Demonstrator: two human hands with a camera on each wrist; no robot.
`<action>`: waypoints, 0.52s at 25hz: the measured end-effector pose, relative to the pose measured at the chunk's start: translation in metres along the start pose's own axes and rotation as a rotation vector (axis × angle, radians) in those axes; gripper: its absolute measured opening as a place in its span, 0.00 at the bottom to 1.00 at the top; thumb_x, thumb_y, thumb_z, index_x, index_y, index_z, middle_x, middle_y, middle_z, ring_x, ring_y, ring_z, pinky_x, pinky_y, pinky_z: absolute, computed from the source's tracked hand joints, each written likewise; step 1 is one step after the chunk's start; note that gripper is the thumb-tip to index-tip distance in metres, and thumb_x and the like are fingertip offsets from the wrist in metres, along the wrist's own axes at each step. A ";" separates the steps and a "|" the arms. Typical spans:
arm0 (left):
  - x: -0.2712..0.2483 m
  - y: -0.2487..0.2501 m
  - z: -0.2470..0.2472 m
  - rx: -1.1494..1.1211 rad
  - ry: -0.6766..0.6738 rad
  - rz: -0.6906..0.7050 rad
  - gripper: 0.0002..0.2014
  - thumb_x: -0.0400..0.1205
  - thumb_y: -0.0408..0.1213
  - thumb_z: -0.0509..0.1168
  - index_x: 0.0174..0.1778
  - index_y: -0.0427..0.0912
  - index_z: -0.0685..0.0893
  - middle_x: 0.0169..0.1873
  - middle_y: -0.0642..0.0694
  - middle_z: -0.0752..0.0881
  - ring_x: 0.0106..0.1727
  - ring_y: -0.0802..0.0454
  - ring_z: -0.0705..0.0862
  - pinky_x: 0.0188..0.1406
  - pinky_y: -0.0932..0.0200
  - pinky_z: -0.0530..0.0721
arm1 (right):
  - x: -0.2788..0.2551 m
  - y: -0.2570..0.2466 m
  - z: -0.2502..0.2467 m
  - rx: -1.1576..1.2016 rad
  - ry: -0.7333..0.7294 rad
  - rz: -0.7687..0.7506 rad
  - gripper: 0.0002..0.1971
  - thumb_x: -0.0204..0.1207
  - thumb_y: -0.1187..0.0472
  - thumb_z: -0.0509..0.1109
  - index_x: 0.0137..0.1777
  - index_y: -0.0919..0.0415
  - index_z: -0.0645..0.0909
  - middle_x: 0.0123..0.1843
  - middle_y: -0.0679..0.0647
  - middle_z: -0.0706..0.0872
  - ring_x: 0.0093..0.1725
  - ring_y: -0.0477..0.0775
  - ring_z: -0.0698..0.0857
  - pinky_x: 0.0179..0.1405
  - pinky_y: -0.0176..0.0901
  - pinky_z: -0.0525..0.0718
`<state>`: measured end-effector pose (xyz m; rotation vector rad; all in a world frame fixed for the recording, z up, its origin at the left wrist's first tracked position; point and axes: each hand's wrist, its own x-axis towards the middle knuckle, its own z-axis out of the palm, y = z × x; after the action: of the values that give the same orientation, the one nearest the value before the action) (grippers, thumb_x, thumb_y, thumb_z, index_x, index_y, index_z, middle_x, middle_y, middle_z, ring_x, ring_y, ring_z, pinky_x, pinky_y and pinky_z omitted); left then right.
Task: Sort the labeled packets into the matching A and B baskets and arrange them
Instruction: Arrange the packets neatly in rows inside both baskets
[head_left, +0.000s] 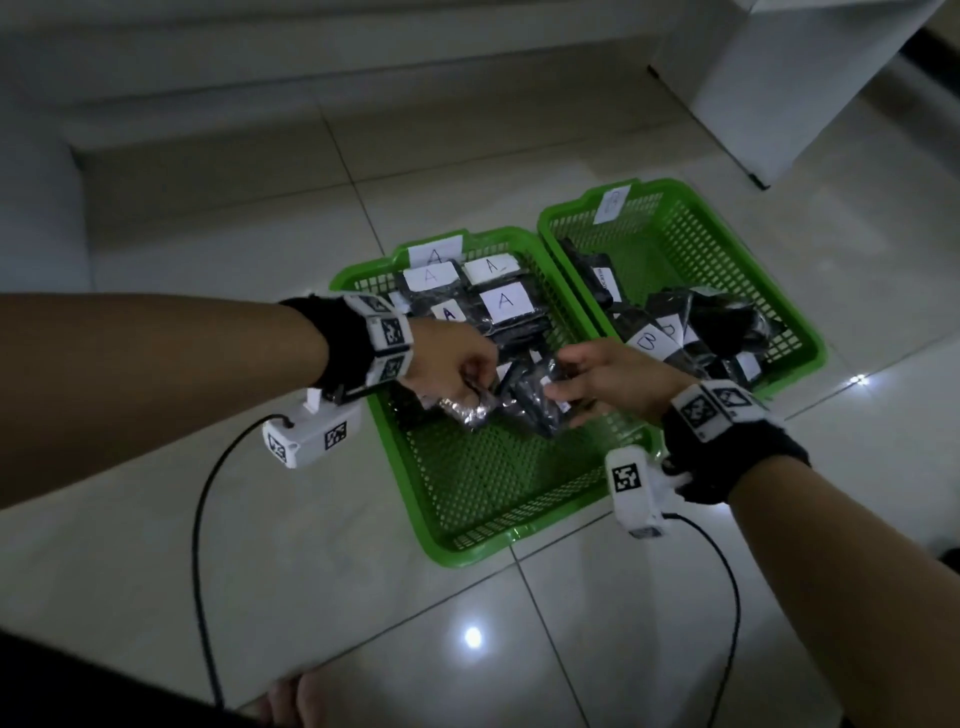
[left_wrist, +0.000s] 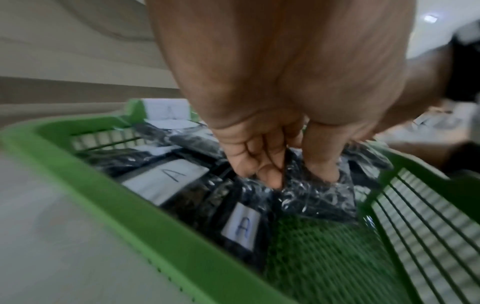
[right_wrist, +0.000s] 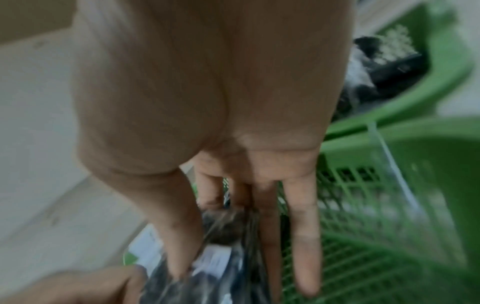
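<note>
Glossy crinkled plastic packets (head_left: 524, 400) with matt paper labels (head_left: 505, 300) — green plastic mesh baskets (head_left: 483, 488), glossy floor tiles (head_left: 597, 623).

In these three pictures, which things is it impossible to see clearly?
- Label of the packet both hands hold: head view, covered by the left hand and right hand.
- Label on the right basket: head view, too faint to read.
- Right wrist view: motion blur, packet labels unreadable.

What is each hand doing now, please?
Left hand: pinches a black plastic packet in the A basket.
Right hand: holds a black packet between thumb and fingers.
</note>
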<state>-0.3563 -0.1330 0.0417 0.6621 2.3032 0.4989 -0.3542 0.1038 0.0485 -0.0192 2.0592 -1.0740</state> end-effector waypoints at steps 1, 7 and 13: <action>-0.005 -0.007 -0.010 -0.054 0.060 -0.029 0.08 0.83 0.43 0.70 0.56 0.48 0.82 0.52 0.51 0.87 0.50 0.50 0.86 0.53 0.51 0.85 | 0.002 0.000 -0.001 0.136 0.006 0.005 0.11 0.80 0.64 0.74 0.62 0.61 0.84 0.61 0.58 0.89 0.60 0.61 0.89 0.53 0.57 0.92; -0.035 -0.060 -0.056 -0.291 0.419 -0.169 0.11 0.80 0.33 0.72 0.58 0.43 0.87 0.47 0.44 0.88 0.42 0.49 0.86 0.44 0.54 0.88 | 0.017 -0.018 0.015 0.428 0.046 -0.006 0.21 0.83 0.62 0.68 0.72 0.72 0.74 0.64 0.66 0.83 0.53 0.62 0.83 0.36 0.53 0.84; -0.057 -0.084 -0.059 -0.230 0.627 -0.213 0.12 0.66 0.49 0.72 0.39 0.50 0.81 0.44 0.49 0.89 0.47 0.48 0.87 0.46 0.50 0.86 | 0.024 -0.056 0.035 0.504 0.125 -0.083 0.08 0.84 0.64 0.62 0.47 0.65 0.80 0.37 0.55 0.87 0.41 0.59 0.84 0.44 0.60 0.86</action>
<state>-0.3884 -0.2431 0.0683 0.1460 2.7857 0.9552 -0.3658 0.0356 0.0607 0.2232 1.8510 -1.6545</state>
